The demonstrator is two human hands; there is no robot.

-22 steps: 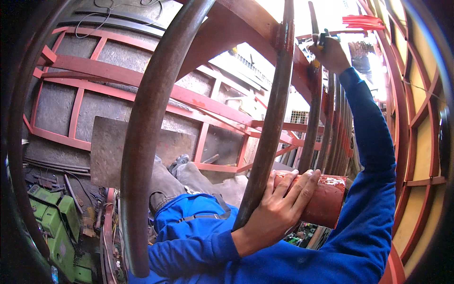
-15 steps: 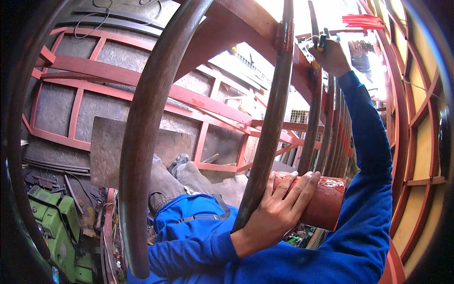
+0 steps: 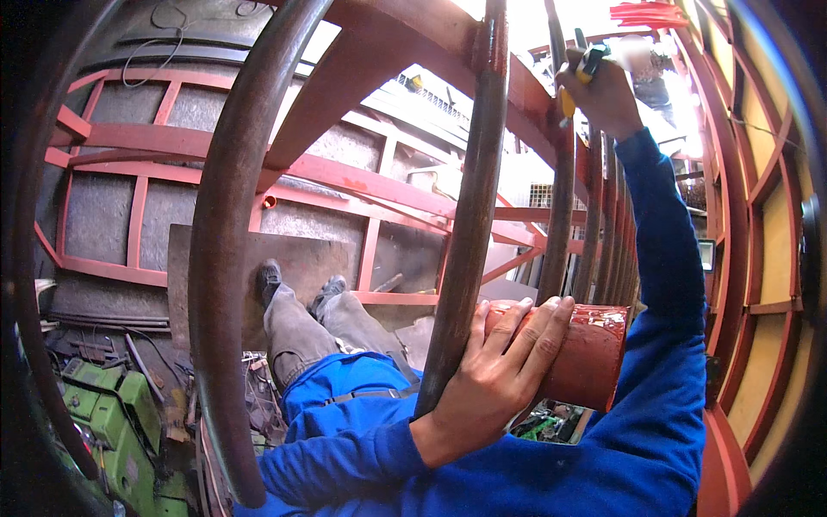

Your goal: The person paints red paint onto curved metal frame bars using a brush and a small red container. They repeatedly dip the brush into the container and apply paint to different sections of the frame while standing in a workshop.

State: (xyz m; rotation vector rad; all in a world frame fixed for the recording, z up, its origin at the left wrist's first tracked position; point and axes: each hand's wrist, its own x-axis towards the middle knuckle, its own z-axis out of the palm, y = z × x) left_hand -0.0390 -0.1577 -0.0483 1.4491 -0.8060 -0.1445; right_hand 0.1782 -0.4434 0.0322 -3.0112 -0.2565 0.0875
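Among dark pipes, left hand clasps red container, right hand grips yellow-tipped tool.

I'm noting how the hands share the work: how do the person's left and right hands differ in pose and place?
The left hand has its fingers stretched over a red cylinder, while the right hand is curled around a yellow-and-dark tool. The left hand sits low in the picture; the right hand is raised near the top. Both are bare, with blue sleeves.
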